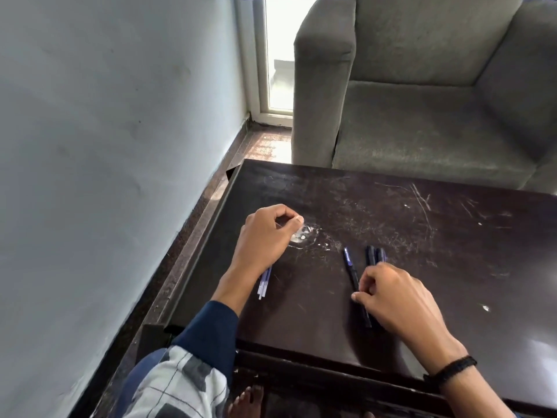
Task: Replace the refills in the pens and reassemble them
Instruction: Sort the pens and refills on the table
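Observation:
Several dark blue pens lie on the dark wooden table (422, 236). One pen (351, 267) lies alone; others (375, 254) lie together just right of it. My right hand (398, 297) rests on the pens' near ends, its thumb and fingers pinching the lone pen. A few clear refills with blue ink (264, 282) lie partly hidden under my left wrist. My left hand (265, 236) hovers at the table's left with curled fingers pinching something thin and clear; what it is cannot be made out.
A grey sofa (422, 101) stands behind the table. A pale wall (105, 146) runs along the left, with a narrow gap of floor (187, 236) beside the table. A whitish smear (304, 236) marks the tabletop near my left hand. My bare foot (245, 402) shows below the table edge.

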